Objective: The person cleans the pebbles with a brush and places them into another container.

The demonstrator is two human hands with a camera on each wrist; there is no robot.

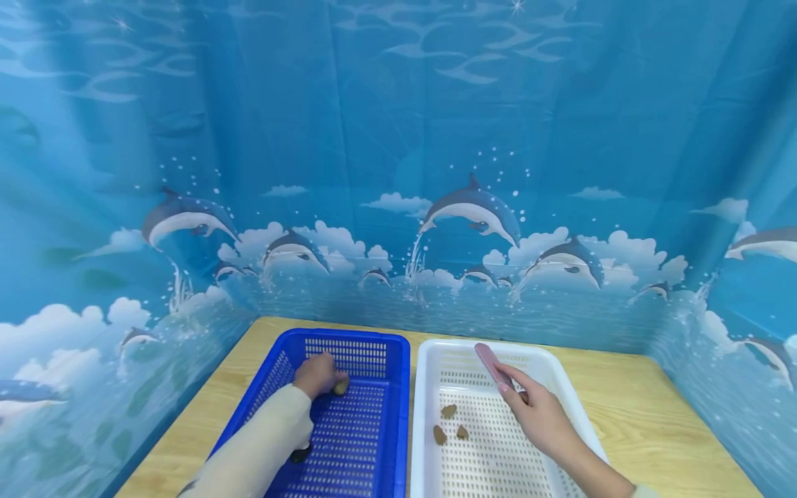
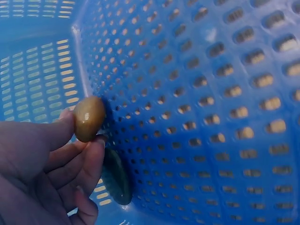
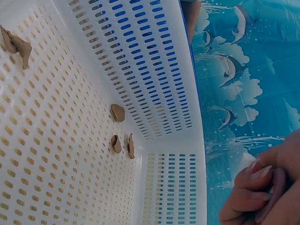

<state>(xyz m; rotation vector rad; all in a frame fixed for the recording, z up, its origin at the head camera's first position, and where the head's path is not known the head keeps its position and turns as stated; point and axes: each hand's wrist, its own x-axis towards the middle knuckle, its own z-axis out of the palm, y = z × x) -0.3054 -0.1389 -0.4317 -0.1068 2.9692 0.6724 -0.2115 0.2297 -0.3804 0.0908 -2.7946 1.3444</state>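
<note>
Inside the blue basket point(image 1: 406, 415), my left hand point(image 1: 316, 374) pinches a smooth yellow-brown pebble point(image 2: 89, 119) between thumb and fingertips. Beneath those fingers in the left wrist view lies a dark oval stone point(image 2: 117, 177). A black thing point(image 1: 301, 454), partly hidden by the sleeve, shows lower in the basket. Over the white basket point(image 1: 421, 387), my right hand point(image 1: 540, 417) grips a long, flat pink object point(image 1: 492, 364); its exact kind is unclear. Small brown pieces lie on the white basket's floor, among them one curled piece point(image 3: 16, 46) and a flatter one point(image 3: 117, 112).
The two baskets stand side by side on a light wooden table point(image 1: 660, 408), the blue one at left. Behind and at both sides hangs a blue curtain point(image 1: 386, 138) printed with dolphins. Both baskets have raised, slotted walls.
</note>
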